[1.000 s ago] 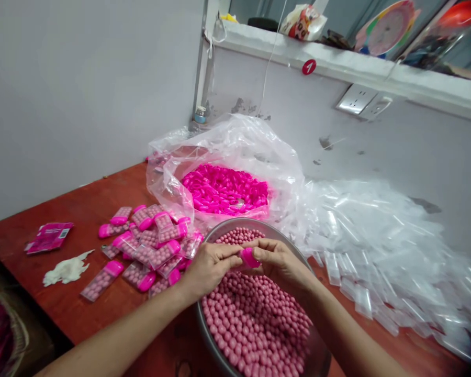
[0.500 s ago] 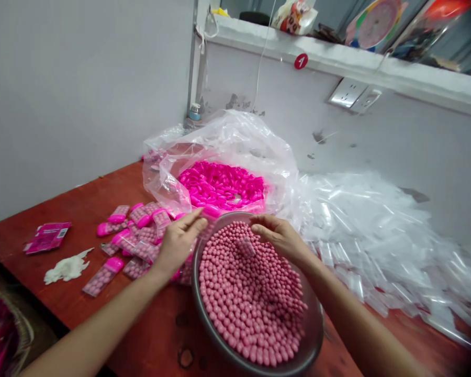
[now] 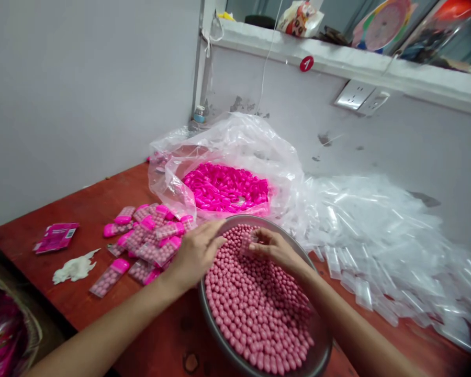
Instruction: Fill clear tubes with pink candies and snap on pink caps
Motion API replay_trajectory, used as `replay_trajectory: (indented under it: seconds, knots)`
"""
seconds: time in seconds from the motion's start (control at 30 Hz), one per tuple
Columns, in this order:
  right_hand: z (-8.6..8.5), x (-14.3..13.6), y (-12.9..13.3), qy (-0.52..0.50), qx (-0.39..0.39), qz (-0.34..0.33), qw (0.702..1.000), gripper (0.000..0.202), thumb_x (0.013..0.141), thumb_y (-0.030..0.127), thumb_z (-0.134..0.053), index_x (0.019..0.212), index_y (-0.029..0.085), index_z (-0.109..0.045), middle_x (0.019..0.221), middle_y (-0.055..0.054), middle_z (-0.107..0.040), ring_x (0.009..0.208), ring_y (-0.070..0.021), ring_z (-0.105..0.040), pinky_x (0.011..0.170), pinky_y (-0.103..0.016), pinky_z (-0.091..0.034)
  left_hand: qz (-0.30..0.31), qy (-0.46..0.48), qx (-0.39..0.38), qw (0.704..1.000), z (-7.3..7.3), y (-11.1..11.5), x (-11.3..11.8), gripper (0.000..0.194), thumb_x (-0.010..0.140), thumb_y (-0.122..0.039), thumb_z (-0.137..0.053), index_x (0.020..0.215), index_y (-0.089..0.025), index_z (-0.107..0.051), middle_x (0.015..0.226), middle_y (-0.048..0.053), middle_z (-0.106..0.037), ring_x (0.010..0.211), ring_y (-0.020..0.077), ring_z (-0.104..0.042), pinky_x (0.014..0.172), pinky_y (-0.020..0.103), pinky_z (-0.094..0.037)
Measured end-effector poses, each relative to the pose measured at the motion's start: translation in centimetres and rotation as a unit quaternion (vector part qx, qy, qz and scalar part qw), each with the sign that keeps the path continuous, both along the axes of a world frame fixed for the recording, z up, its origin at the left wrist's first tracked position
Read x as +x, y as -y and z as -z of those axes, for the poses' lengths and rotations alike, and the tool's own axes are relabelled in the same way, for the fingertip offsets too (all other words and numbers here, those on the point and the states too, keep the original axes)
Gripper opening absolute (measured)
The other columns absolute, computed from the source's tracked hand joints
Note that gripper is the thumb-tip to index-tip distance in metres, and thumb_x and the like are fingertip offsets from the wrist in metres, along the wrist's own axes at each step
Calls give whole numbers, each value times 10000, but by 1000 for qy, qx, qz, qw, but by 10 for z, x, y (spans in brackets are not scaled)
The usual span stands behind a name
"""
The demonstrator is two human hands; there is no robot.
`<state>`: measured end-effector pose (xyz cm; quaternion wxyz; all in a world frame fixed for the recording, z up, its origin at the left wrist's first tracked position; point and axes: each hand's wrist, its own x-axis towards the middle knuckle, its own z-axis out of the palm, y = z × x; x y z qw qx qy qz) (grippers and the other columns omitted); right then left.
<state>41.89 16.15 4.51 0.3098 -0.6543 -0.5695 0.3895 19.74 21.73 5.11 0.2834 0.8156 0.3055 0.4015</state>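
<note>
Gone from the left hand (image 3: 196, 254) is the pink-capped box it gripped; its fingers now stand apart over the bowl's left rim, beside the filled candy boxes (image 3: 153, 241). Meanwhile, the right hand (image 3: 270, 245) has pinched the clear box (image 3: 247, 244), previously loose on the pink balls (image 3: 251, 314) in the gray bowl (image 3: 320, 343).

Pale grey walls (image 3: 94, 94), scuffed in places, meet behind a red table (image 3: 74, 204); probably windows (image 3: 345, 13) above.
</note>
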Motion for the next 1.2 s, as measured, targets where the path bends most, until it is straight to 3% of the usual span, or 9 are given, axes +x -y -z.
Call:
replay_trajectory:
  seconds: [0.1,0.2,0.33,0.43,0.6,0.87,1.03,1.13,1.2]
  knots:
    - [-4,-10,10,-178,27,1,984,223,752,289,-604,926,186,-511,838,-2,-577,737,-133,-567,661,-262,-467,89,-16,-91,992,-4,10,24,330,797,-212,-515,1119,-169,-573,1100,68,-625,1010,191,-564,905,305,-421]
    - [-8,-19,18,-202,50,-6,978,244,748,255,-623,956,195,-510,881,-15,-588,805,-143,-578,723,-287,-482,141,-1,-158,977,-1,7,33,244,791,-209,-515,1005,-194,-630,961,27,-669,889,174,-598,831,267,-439]
    - [-15,-14,23,-56,141,-21,988,328,762,235,-617,1071,240,-506,986,-31,-605,887,-160,-586,756,-287,-482,174,15,-226,958,4,2,34,218,789,-204,-502,946,-173,-650,915,21,-669,840,171,-597,782,247,-439]
    - [-22,-6,25,75,186,-80,976,273,815,230,-554,1087,248,-542,1040,-43,-614,922,-163,-583,786,-278,-464,203,29,-253,946,5,1,34,259,779,-189,-511,1001,-169,-641,961,28,-663,896,181,-585,813,253,-424]
    - [-28,-2,28,170,215,-135,952,152,801,233,-578,949,200,-566,843,-22,-650,729,-120,-598,655,-206,-453,229,31,-268,935,4,3,36,254,768,-155,-517,981,-148,-656,945,39,-668,893,179,-586,818,250,-412]
    - [-22,-14,29,234,200,-212,927,80,848,199,-466,786,163,-501,664,-6,-562,550,-86,-486,508,-189,-340,204,-9,-219,954,0,6,33,171,768,-147,-528,842,-152,-682,811,13,-675,763,143,-585,717,216,-412]
    - [-34,-3,21,149,71,-195,967,119,796,253,-562,745,167,-499,590,33,-508,505,-74,-426,458,-175,-307,168,-11,-218,961,-1,7,32,189,778,-172,-520,861,-174,-689,842,17,-688,781,153,-591,752,234,-420]
    - [-48,16,-3,61,-53,-231,969,177,744,322,-627,761,168,-543,614,27,-556,539,-91,-490,478,-176,-360,133,19,-257,957,0,6,34,213,763,-184,-540,923,-193,-681,926,19,-687,861,171,-592,808,256,-422]
    - [-51,28,-35,68,-40,-221,972,221,755,367,-606,837,162,-586,715,-5,-622,631,-126,-561,555,-203,-419,118,40,-300,946,2,6,35,251,756,-197,-551,982,-191,-659,963,27,-675,866,176,-594,795,264,-438]
